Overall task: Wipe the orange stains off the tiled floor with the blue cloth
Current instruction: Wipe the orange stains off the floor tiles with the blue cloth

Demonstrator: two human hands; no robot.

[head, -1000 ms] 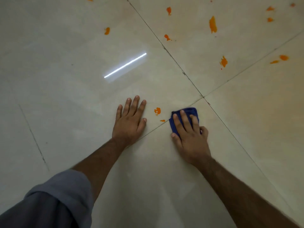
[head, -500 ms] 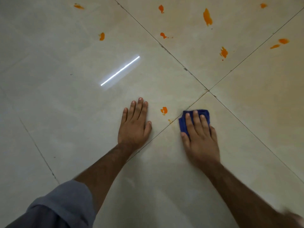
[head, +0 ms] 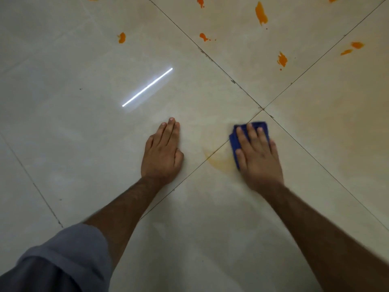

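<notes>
Head view shows me both hands down on the tiled floor point(head: 63, 102). I see the right hand point(head: 260, 159) spread flat, palm down, pressing the blue cloth point(head: 263, 126) against the tile; the cloth is folded small and sticks out past the fingertips and beside the thumb, just this side of the point where four tiles meet. I read that hand as pinning the cloth under open fingers, not clenching it. The left hand point(head: 163, 152) lies flat with fingers held close together, holding nothing, apart from the right hand. Between the two hands, touching the thumb side of the cloth, I can make out a pale orange smear point(head: 221, 162) across the grout line point(head: 189, 175). Beyond the fingertips, well away from both hands, solid orange stains point(head: 261, 12) dot the far tiles: several ahead of the right hand, one point(head: 121, 37) ahead of the left. A bright strip of reflected light point(head: 147, 87) lies ahead of the left hand. A grey sleeve point(head: 69, 253) covers the upper left arm; the right forearm is bare.
</notes>
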